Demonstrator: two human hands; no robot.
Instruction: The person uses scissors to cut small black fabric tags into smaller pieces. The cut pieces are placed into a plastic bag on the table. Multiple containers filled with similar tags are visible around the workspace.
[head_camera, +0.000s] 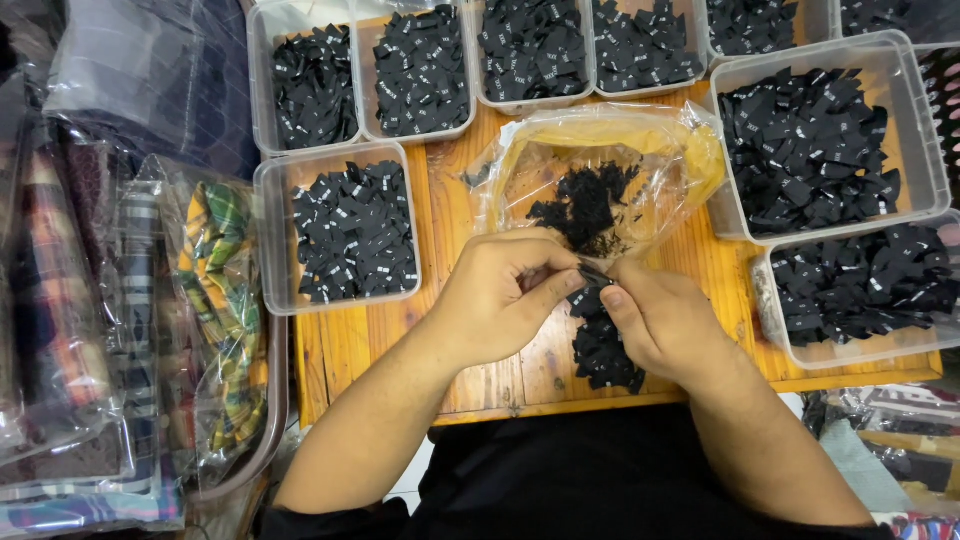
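Note:
My left hand (500, 295) and my right hand (660, 320) meet over a small wooden table (340, 350). Together their fingertips pinch one small black fabric label (592, 272). A loose pile of the same black labels (605, 345) lies on the wood just under and between my hands. Behind them an opened clear plastic bag (600, 165) with a yellowish tint holds another heap of black labels (585, 205).
Several clear plastic boxes of black labels ring the table: one at the left (350, 230), a row along the back (420, 70), two at the right (815, 140). Bagged checked fabrics (215, 300) are stacked to the left of the table.

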